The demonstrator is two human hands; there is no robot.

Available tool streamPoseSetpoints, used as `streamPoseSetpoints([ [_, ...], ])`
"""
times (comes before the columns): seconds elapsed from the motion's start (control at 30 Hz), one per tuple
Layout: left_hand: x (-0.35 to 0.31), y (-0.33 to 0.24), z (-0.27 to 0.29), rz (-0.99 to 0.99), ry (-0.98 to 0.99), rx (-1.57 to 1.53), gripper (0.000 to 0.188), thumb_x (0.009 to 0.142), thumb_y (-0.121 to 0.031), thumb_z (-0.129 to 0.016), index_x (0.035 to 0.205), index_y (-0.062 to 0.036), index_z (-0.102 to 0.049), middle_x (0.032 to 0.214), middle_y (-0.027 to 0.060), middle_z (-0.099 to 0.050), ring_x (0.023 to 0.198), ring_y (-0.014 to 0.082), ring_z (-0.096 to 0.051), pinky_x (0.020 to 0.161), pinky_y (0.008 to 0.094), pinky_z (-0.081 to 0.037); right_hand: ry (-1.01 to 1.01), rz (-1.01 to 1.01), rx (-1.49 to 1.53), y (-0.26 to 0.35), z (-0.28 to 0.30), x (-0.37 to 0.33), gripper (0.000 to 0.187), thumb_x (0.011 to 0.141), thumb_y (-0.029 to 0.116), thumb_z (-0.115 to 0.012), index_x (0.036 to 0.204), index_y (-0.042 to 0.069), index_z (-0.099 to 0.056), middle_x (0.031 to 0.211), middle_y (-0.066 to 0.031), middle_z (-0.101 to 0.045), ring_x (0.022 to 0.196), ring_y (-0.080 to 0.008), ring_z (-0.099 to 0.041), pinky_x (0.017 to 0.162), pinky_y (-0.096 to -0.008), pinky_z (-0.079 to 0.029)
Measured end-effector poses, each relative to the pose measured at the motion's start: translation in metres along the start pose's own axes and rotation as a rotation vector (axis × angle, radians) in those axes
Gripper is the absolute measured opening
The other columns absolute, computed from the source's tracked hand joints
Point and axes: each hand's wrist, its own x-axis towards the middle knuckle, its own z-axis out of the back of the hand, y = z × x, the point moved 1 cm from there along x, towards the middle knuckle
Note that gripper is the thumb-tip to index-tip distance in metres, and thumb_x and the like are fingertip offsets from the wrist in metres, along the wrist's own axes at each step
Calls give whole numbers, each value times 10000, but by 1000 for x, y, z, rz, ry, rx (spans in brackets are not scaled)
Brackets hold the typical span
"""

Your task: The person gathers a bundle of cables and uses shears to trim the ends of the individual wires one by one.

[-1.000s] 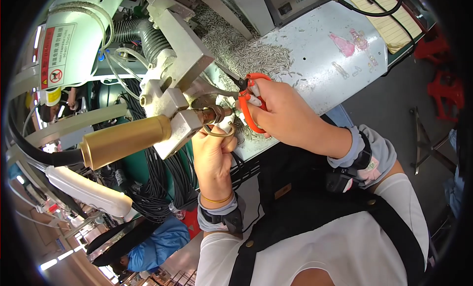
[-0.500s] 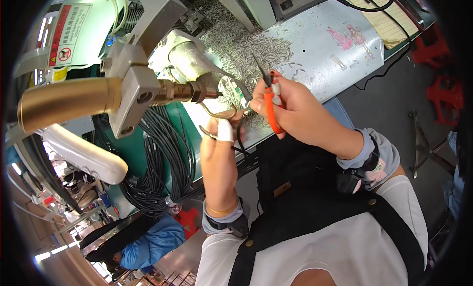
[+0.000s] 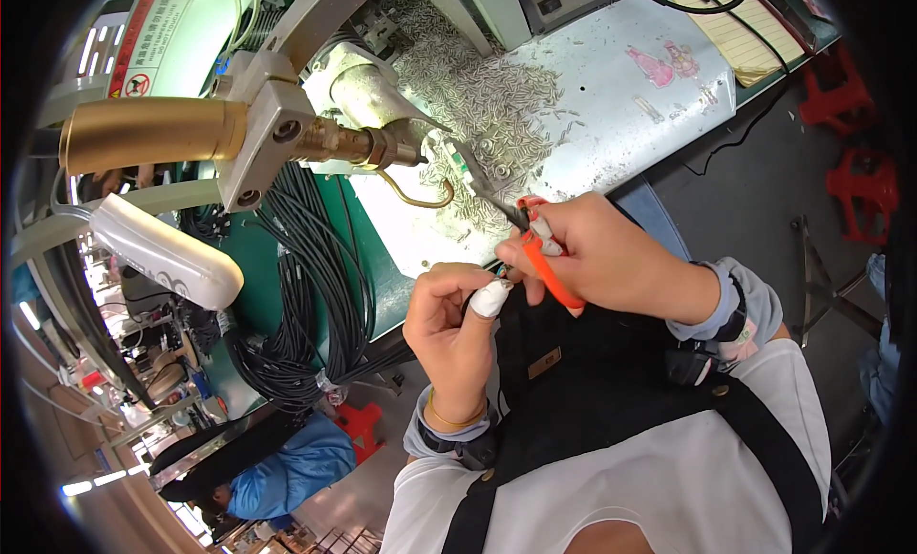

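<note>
My left hand [image 3: 451, 323] is closed in a pinch in front of the bench edge, with white wrapping on its thumb. Between thumb and forefinger is the tip of a cable [image 3: 502, 271], showing small coloured wires; the rest of it is hidden. My right hand [image 3: 607, 253] grips orange-handled pliers [image 3: 549, 270], their dark jaws pointing up and left over the bench. Its fingertips are close to the left thumb, beside the wire end. Whether they touch the wires I cannot tell. Just beyond is a soldering iron [image 3: 358, 145] clamped in a metal holder, with a curved tube below its tip.
Many small metal pieces [image 3: 506, 110] lie scattered on the metal bench plate [image 3: 611, 124]. A bundle of black cables [image 3: 306, 296] runs along the left side. A white lamp head [image 3: 167, 253] juts in at left. Red stools [image 3: 860, 186] stand to the right; a person in blue [image 3: 291, 468] is at lower left.
Both hands have drawn back from the soldering iron tip toward my body. My left hand has turned and now pinches the wire end close to the pliers hand.
</note>
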Motion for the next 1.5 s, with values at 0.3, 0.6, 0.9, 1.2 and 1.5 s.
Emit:
streamPoseSetpoints([
  [0.3,7,6,19,631,278,-891,230,773,19,-574,979,-21,-479,822,41,-542,552,21,-407,440,156,-287,-337,1000,-990,-11,-6,1,86,741,145,-625,799,83,-609,831,-16,-617,672,-130,-600,511,-236,-416],
  [0.6,2,-7,16,670,106,-540,206,779,57,-528,975,3,-492,863,51,-562,480,6,-348,401,169,-223,-267,954,-919,-15,-1,1,125,711,130,-650,821,86,-612,845,-12,-631,682,-162,-627,518,-252,-464],
  [0.9,0,1,16,699,65,-527,99,797,38,-539,893,13,-533,748,26,-559,437,2,-290,385,172,-193,-260,865,-713,-22,-5,4,142,694,90,-665,820,65,-606,773,-33,-634,633,-190,-621,519,-262,-482],
  [1.2,0,4,17,782,85,-649,92,796,29,-543,886,17,-528,675,-6,-506,426,3,-273,376,173,-173,-338,1032,-878,-22,-1,1,208,672,94,-674,871,75,-615,768,-23,-639,617,-142,-613,498,-238,-465],
  [1.5,2,6,18,834,159,-634,97,791,28,-541,885,18,-517,629,-24,-470,416,2,-262,369,172,-160,-334,1066,-931,-26,-2,0,202,662,116,-665,849,70,-605,764,-18,-640,573,-117,-590,478,-221,-445],
])
